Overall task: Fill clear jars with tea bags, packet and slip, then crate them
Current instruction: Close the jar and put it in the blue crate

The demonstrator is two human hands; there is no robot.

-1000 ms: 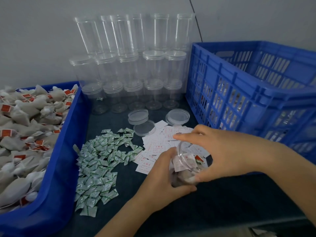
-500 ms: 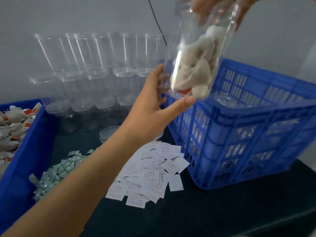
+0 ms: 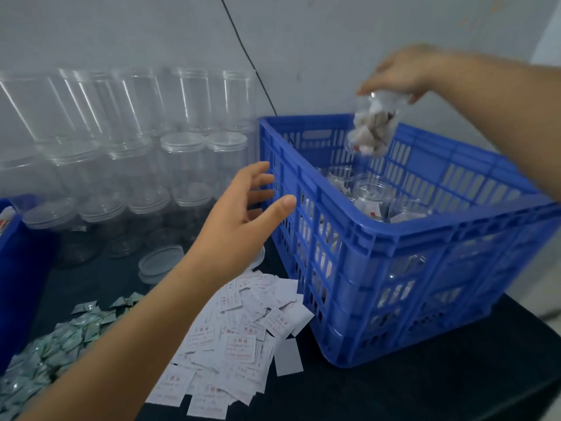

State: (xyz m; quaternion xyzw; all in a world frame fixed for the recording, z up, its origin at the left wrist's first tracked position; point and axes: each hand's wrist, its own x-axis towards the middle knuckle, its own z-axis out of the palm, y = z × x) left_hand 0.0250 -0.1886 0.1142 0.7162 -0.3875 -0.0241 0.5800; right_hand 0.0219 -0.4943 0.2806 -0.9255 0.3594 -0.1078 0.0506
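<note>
Right hand (image 3: pixel 400 72): raised above the far side of the crate, fingers curled down around the top of a filled jar, gripping it by the rim.
Filled jar (image 3: pixel 372 129): clear, blurred, packed with pale tea bags; hangs upright from the right hand, its base just above the crate's opening.
Left hand (image 3: pixel 239 220): held in the air just beside the crate's near-left wall, palm toward it, fingers spread and slightly curved, thumb out; holds nothing, touching or not cannot be told.
Blue crate (image 3: pixel 403 238): slotted plastic, stands on the dark table at right; several filled jars (image 3: pixel 368 194) upright inside.
Paper slips (image 3: pixel 239 332): white with red print, loose heap on the table against the crate's near-left corner.
Small packets (image 3: pixel 45 350): greenish sachets, scattered pile at lower left.
Empty jars (image 3: pixel 127 141): clear, stacked in tiers against the wall, left of the crate.
Loose lids (image 3: pixel 159 264): clear discs, on the table in front of the empty jars, partly behind the left forearm.
Blue tray (image 3: pixel 15 268): only its edge visible at far left.
</note>
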